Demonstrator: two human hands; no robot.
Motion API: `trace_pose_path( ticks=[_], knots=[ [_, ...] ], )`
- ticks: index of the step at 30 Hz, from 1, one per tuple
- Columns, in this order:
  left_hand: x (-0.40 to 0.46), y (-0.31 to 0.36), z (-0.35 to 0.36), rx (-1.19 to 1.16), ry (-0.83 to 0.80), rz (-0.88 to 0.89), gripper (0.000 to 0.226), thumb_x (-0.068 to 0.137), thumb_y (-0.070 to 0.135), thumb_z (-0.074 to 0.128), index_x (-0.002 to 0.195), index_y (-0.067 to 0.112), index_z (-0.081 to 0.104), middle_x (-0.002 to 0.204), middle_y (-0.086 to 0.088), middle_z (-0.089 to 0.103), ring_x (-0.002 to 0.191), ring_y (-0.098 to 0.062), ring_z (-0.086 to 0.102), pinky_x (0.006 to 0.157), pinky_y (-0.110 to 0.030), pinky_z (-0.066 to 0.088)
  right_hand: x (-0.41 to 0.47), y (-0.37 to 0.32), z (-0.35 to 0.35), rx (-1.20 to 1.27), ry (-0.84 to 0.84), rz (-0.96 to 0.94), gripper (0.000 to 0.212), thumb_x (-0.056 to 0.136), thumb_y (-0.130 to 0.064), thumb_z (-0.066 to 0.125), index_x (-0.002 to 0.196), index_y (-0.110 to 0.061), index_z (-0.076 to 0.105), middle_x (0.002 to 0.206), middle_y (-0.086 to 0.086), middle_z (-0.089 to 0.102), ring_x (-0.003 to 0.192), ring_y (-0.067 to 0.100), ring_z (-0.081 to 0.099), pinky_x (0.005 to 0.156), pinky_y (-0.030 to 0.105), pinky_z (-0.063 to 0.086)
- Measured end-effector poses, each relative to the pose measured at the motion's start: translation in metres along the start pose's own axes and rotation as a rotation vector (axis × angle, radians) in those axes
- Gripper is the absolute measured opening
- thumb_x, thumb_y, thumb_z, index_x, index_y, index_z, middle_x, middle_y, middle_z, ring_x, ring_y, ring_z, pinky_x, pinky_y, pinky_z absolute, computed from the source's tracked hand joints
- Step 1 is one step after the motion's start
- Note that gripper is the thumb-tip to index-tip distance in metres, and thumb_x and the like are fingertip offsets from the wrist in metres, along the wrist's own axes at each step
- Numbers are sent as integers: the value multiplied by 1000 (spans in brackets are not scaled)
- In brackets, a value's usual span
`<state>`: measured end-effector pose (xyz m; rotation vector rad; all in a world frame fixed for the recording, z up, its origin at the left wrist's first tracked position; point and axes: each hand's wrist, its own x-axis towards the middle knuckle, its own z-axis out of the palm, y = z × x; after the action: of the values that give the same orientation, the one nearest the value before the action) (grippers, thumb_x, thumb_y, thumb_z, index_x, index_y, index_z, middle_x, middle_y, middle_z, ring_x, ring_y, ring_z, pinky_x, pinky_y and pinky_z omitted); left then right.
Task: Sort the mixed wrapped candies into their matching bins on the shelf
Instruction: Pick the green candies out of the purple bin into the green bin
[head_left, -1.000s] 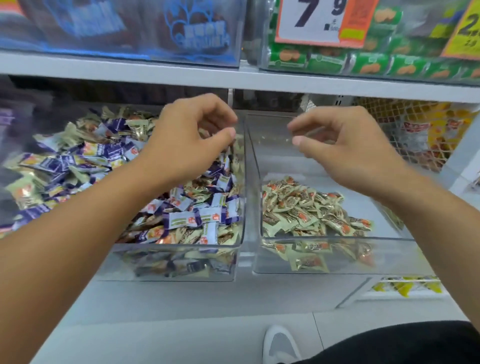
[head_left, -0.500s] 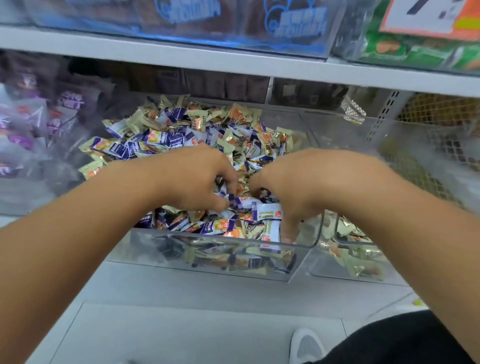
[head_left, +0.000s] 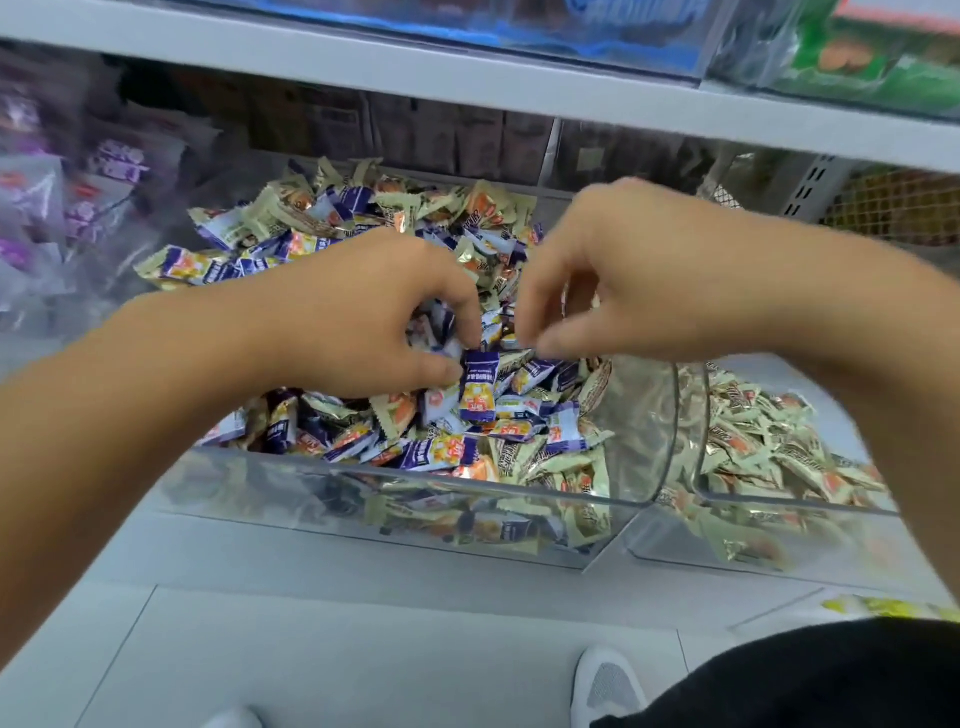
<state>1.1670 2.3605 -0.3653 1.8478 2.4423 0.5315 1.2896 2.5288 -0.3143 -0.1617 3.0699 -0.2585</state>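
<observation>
A clear bin (head_left: 249, 493) at the centre holds a heap of mixed candies (head_left: 363, 218), some in purple wrappers and some in beige. My left hand (head_left: 353, 317) is over the heap and pinches a purple candy (head_left: 479, 388) by its top end, so it hangs upright. My right hand (head_left: 639, 270) hovers just right of it with fingers curled down, thumb and forefinger tips close together at the heap's top. What lies between those tips is hidden. A second clear bin (head_left: 698, 415) to the right holds only beige candies (head_left: 753, 436).
A grey shelf board (head_left: 467, 78) runs close above the bins, carrying a blue-printed bin (head_left: 571, 26) and green packs (head_left: 883, 57). Purple bags (head_left: 31, 208) crowd the left. Below are a white shoe (head_left: 608, 686) and a dark trouser leg (head_left: 805, 675).
The view shifted from the right bin to the mixed bin. Both hands went down into the heap, then lifted slightly; the left hand now has a purple candy pinched.
</observation>
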Motion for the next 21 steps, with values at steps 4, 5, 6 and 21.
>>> trace_pose_path(
  ticks=[4,5,6,21],
  knots=[
    [-6,21,-6,-269,-226,80,18,78,53,76,81,35,78,87,12,74,85,-11,68,83,-41,53,-7,-15,10,-56,-443,40,30,87,-15,71,105,-38,75,82,-19,72,62,-5,63,64,18,49],
    [-7,22,-4,-296,-314,74,22,76,58,75,83,37,78,87,9,74,83,-15,69,82,-44,54,-3,-16,16,-150,-456,43,36,89,-13,67,113,-38,72,92,-21,71,69,-4,64,70,22,50],
    [-7,22,-1,-287,-370,69,30,72,67,73,86,40,77,88,6,74,83,-20,69,81,-47,54,0,-17,19,-239,-446,51,41,91,-12,62,122,-38,68,104,-20,68,81,-1,64,77,25,51],
    [-15,3,2,-93,-366,18,28,69,64,72,70,36,70,93,20,51,96,-2,52,84,-35,46,-8,-29,13,-213,-514,76,31,89,-12,57,116,-22,69,100,-7,69,90,14,65,77,30,56]
  ],
)
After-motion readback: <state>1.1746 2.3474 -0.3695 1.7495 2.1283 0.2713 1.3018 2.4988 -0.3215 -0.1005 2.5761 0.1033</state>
